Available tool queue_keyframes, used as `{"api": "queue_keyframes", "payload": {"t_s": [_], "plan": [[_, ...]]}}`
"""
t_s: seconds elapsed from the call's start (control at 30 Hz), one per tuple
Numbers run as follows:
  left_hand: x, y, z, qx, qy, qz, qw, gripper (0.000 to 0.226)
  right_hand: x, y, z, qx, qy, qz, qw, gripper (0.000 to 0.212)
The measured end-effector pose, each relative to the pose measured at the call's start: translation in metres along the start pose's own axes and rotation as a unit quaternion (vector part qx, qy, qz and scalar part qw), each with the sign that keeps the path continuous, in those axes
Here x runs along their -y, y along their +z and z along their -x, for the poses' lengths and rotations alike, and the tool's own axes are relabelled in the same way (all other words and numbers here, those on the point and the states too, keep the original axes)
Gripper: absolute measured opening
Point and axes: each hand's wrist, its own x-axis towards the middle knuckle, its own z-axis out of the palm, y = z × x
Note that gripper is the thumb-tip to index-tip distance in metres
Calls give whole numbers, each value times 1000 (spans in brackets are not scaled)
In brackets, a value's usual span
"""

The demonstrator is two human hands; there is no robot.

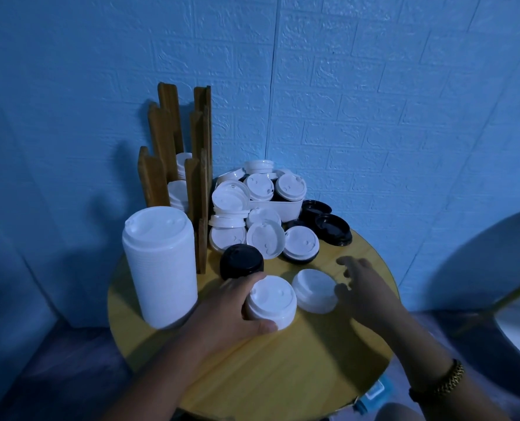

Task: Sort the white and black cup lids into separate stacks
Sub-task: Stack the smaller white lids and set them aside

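The short stack of white lids sits near the centre of the desk, with the left hand and its fingers wrapped round it. At its 3 o'clock lies a loose white lid. The right hand hovers beside that lid, fingers spread and grasping nothing.

The tall white stack at 9 o'clock stands just beside the left forearm, so a nudge could topple it. The mixed pile at 12 o'clock could slide, mixing white lids among the black lids at 1 o'clock. A small black stack sits just beyond the left fingers and could be knocked. No writing or brand is legible.
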Motion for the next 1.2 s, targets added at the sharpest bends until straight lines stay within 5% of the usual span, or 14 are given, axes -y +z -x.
{"api": "queue_keyframes", "payload": {"t_s": [0.17,0.33,0.43,0.6,0.87,1.03,1.2], "plan": [[2,1,0,0,-2,2,1000,93,4,3,-9,166,-150,10,975,66],[2,1,-1,0,3,-5,1000,92,4,12,-16,41,-46,71,996,89],[3,2,-2,-2,3,-3,1000,92,1,15,-17,56,-25,106,992,105],[4,2,-2,-6,5,-4,1000,93,-4,17,-22,116,-53,28,991,85],[3,3,-5,-1,-13,-21,1000,108,0,13,-15,-27,-26,42,998,102],[5,4,-6,4,0,-25,1000,94,29,11,5,-56,-112,-9,992,91],[4,5,-7,-2,3,-39,999,96,72,38,13,51,-216,43,974,92]]}}
